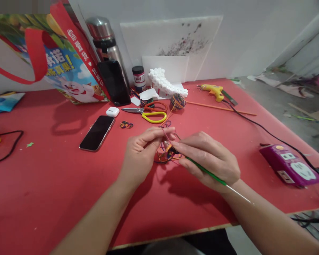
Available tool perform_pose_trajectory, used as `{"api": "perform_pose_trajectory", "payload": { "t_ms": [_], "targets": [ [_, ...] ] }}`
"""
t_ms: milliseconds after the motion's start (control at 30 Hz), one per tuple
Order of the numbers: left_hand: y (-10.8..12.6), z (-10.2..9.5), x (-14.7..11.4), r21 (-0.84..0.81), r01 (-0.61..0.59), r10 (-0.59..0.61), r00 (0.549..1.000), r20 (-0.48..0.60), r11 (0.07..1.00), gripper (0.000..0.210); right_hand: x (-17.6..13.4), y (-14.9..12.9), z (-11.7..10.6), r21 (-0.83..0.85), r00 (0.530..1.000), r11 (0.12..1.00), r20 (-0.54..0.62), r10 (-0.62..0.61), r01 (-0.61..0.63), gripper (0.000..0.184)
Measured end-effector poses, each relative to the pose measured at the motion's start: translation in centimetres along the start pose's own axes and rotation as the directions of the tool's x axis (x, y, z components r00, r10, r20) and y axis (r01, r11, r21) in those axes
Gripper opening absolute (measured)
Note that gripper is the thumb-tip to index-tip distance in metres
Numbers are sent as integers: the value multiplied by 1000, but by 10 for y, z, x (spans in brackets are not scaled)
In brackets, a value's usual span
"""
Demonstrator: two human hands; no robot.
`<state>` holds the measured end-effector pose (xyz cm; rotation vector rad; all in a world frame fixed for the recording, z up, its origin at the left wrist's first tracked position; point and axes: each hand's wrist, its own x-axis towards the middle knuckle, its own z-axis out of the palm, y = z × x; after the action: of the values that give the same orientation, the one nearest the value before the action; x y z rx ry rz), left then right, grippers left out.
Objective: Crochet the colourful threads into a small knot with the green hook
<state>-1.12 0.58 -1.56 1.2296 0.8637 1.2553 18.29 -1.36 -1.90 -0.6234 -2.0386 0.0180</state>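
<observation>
My right hand grips a crochet hook with a green handle and a thin metal shaft that points back toward my wrist. At its front end is a small piece of multicoloured crochet, partly hidden by my fingers. My left hand is closed around the yarn, with a strand running over the forefinger. Loose yarn loops lie under and between both hands. Beyond them sits the multicoloured yarn ball, linked by an orange strand.
Scissors, a phone, an earbud case and a small crocheted bit lie on the red table. A glue gun and its cable lie right, near a purple power strip. A gift bag stands left.
</observation>
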Motion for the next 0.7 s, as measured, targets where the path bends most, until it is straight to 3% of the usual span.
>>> {"api": "perform_pose_trajectory", "payload": {
  "t_ms": [100,233,333,500,700],
  "targets": [
    [2,9,-3,-243,191,-211,976,-59,951,27,-1,1,2,-47,1000,999,-14,0,-1,29],
    [9,17,-9,-382,197,-231,972,-42,903,27,-1,2,4,-114,1000,993,-1,-18,18,25],
    [7,16,-13,-363,147,-166,986,-21,920,35,-2,4,5,-156,999,987,-16,-31,28,21],
    [-4,14,-13,-246,63,-77,996,-47,967,35,-6,5,6,-173,995,983,-83,48,-62,26],
    [-4,11,-11,-239,80,-101,992,-79,968,35,-6,5,5,-162,997,986,-76,34,-46,27]
  ]
}}
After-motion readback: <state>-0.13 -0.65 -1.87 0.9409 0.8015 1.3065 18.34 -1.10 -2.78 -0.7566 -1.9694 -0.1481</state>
